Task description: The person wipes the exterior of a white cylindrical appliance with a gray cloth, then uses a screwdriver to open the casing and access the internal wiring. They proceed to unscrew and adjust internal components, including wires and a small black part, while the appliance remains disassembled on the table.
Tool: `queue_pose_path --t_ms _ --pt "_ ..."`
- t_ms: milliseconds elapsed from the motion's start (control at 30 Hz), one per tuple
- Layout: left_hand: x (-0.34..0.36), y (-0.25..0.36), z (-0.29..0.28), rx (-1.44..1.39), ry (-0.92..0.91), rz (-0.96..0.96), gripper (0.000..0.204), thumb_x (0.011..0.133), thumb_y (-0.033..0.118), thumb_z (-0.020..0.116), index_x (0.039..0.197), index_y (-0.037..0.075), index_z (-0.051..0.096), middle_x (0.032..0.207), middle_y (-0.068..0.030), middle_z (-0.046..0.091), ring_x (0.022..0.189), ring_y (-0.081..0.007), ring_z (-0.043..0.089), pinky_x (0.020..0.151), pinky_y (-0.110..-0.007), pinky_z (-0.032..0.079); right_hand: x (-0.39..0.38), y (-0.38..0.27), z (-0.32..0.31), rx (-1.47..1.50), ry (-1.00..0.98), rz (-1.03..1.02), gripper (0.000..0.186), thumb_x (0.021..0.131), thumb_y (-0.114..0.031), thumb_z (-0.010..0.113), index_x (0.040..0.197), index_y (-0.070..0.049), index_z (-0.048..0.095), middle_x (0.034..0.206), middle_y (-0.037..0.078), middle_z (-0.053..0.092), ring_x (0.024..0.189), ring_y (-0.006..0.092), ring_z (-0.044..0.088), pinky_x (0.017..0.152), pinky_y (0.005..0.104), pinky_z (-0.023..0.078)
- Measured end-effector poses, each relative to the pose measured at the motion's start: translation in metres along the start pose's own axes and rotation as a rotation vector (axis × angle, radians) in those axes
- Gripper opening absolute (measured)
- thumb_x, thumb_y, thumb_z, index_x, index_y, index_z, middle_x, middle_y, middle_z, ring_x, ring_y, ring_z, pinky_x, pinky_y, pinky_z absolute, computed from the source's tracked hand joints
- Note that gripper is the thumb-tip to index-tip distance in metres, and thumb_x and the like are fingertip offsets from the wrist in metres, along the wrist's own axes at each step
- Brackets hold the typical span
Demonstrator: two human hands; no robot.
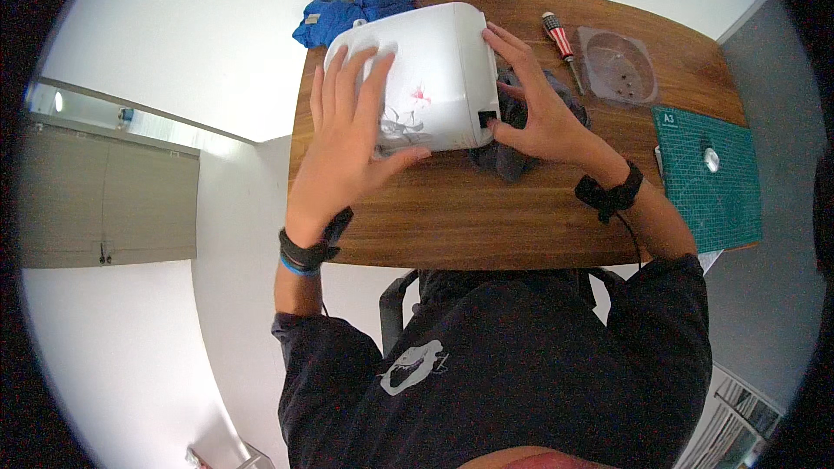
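Observation:
A white, rounded appliance [443, 52] that looks like a toaster is between my hands at the far side of the table, with a grey and pink flower print on its face. My left hand [343, 135] presses on it, four fingers spread over the printed face and the thumb along the near edge. At the right end, my right hand [547, 113] grips with its fingers on the far part and its thumb near a small black opening [487, 119]. A crumpled dark grey cloth [512, 152] lies partly under the appliance and my right hand.
A blue cloth [330, 22] is bunched at the far left edge of the wooden table [452, 226]. To the right are a screwdriver [560, 39], a clear plastic tray [618, 67] with small dark pieces, and a green cutting mat [712, 195] with a shiny round object [711, 159].

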State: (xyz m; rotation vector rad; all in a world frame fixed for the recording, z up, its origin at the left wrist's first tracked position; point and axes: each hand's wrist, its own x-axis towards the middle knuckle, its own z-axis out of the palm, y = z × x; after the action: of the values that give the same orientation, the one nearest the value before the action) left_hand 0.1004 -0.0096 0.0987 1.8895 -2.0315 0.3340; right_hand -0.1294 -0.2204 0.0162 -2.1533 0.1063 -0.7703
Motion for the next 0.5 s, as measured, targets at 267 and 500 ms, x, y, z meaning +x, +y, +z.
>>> queue_pose_path --t_ms 267,500 --pt "0.04 -0.007 0.002 0.074 -0.124 0.131 0.145 0.064 0.068 0.099 0.174 0.003 0.03 0.178 -0.0291 0.029 0.163 -0.059 0.026 0.131 -0.076 0.02 0.001 -0.015 -0.015 -0.234 -0.094 -0.092 0.129 0.08 -0.006 0.088 0.179 -0.018 0.006 0.185 0.024 0.002 0.171 0.0445 0.013 0.134 0.06 0.034" --pt "0.043 -0.008 0.004 0.05 -0.104 0.138 0.147 0.056 0.06 0.105 0.171 0.003 0.033 0.175 -0.0259 0.036 0.161 -0.0565 0.032 0.129 -0.076 0.025 0.012 -0.005 -0.008 0.052 -0.189 0.043 0.136 0.081 -0.003 0.087 0.18 -0.018 -0.006 0.184 0.023 0.012 0.165 0.0461 0.032 0.131 0.0572 0.038"
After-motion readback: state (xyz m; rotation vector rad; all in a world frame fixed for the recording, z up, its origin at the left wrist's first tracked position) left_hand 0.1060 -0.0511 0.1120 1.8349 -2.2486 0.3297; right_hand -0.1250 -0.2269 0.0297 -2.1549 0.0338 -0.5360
